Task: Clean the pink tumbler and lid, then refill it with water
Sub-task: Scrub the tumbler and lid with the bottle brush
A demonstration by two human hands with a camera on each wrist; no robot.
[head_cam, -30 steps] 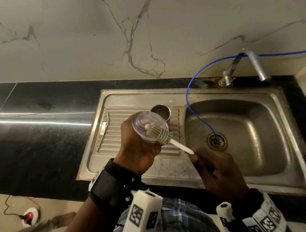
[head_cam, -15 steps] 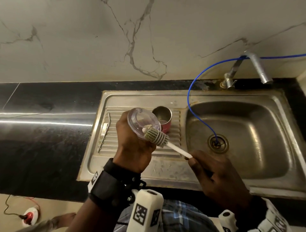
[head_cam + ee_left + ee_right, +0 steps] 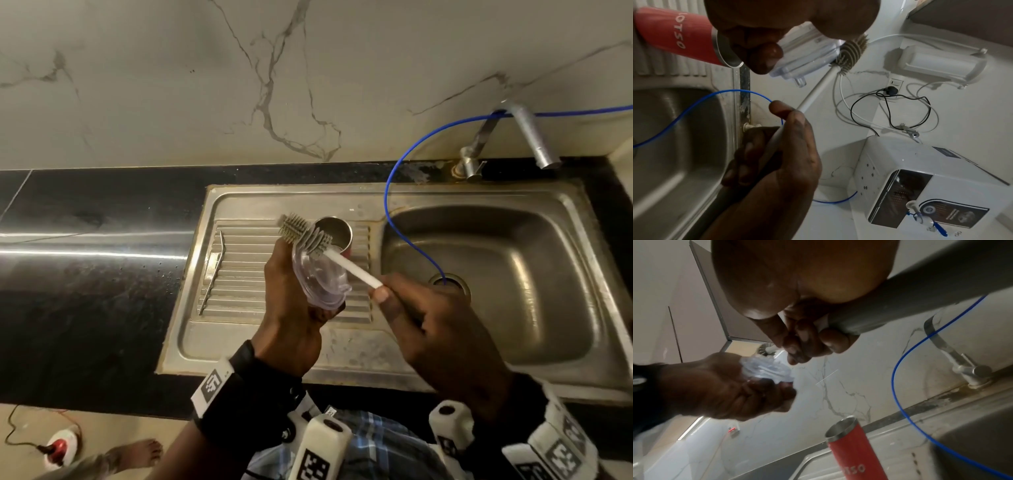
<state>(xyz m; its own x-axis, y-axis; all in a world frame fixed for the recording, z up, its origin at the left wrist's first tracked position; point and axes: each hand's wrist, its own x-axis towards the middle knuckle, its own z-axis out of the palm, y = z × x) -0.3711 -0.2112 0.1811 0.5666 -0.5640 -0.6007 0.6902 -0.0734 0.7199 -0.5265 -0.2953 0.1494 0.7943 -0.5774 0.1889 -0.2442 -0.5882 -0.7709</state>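
Observation:
My left hand grips the clear plastic lid on edge above the drainboard; the lid shows again in the left wrist view, and the lid in the right wrist view. My right hand holds the white handle of a bottle brush, whose grey bristles lie across the lid's upper rim. The same brush pokes out past the lid. The pink tumbler stands upright and uncovered on the drainboard just behind the lid; the tumbler and the tumbler appear in both wrist views.
The steel sink basin lies to the right, with a tap behind it and a blue tube running into the drain. A thin metal straw lies on the drainboard's left side. A water purifier hangs on the wall.
The left hand turned the lid from face-up to on edge. The brush slid further forward, so its bristles now reach past the lid's far rim.

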